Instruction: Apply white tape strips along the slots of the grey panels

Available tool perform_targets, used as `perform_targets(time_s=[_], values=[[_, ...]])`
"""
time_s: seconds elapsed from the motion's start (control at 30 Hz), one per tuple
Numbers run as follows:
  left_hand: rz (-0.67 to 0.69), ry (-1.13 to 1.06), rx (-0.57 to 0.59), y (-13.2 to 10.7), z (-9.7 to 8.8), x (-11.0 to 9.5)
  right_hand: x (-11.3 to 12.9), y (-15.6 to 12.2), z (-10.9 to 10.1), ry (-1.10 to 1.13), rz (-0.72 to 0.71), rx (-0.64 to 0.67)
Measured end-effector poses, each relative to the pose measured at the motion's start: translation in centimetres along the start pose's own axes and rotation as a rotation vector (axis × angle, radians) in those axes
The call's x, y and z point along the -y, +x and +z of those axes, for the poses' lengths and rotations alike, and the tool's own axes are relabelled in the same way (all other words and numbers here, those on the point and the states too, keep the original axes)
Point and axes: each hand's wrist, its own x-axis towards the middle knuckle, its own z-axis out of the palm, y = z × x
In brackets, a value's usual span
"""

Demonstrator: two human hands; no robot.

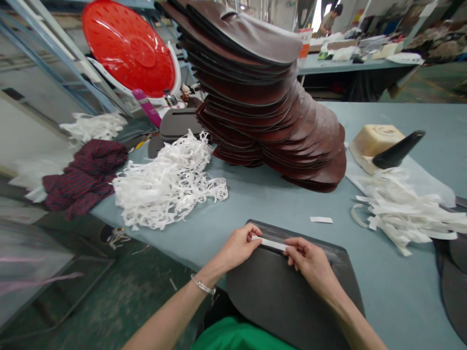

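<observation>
A dark leather-like panel (288,296) lies flat at the table's near edge in front of me. A short white strip (272,243) rests across its upper part. My left hand (239,248) pinches the strip's left end, fingers curled together. My right hand (310,260) pinches the right end with thumb and fingers closed. A thin bracelet (202,286) circles my left wrist.
A tall leaning stack of brown leather pieces (270,102) stands behind on the blue-grey table (277,201). White strip heaps lie at left (168,182) and right (401,211). A beige block with a black handle (379,146), a red perforated disc (129,46) and dark red cloth (85,177) surround them. A person works far back.
</observation>
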Motion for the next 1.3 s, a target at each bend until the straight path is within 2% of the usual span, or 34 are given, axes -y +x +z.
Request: perform_targets(time_s=[0.17,0.4,0.6,0.87,1.3], values=[[-0.101,0.090,-0.074,1.5,-0.1,-0.5,0.8,0.4,-0.5,-0.327,0.053,-0.105],[-0.157,0.218,-0.170,3.0,0.4,-0.5,0.3,1.7,-0.9,-0.430,0.098,-0.184],[-0.198,0.272,-0.174,3.5,0.0,0.1,0.0,2.3,-0.8,-0.532,0.069,-0.215],[-0.250,0.287,-0.136,4.0,-0.3,0.3,0.6,2.6,-0.9,-0.498,0.183,-0.229],[-0.263,0.290,-0.127,4.1,-0.2,0.1,1.1,2.6,-1.0,-0.448,0.205,-0.245]])
